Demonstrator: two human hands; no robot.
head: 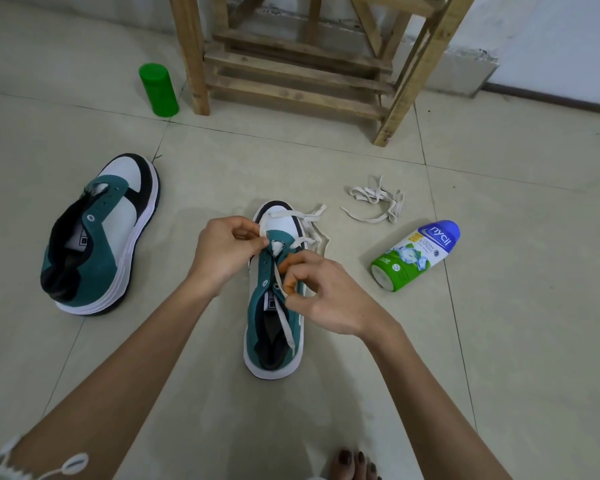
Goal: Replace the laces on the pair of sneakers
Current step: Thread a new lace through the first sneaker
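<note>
We are counting two sneakers on the floor (499, 341): the middle sneaker (257, 327), its lace (287, 329) being pinched by left hand (227, 249) and right hand (321, 292), and the left sneaker (101, 237). One loose lace (374, 199) is lying beside one "nycil" bottle (416, 254).

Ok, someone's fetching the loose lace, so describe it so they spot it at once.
Start at the wooden stool by the wall; on the floor in front of its right leg lies a tangled white lace. It lies beyond the Nycil bottle and, unlike the sneaker's lace, threads through nothing.
</note>
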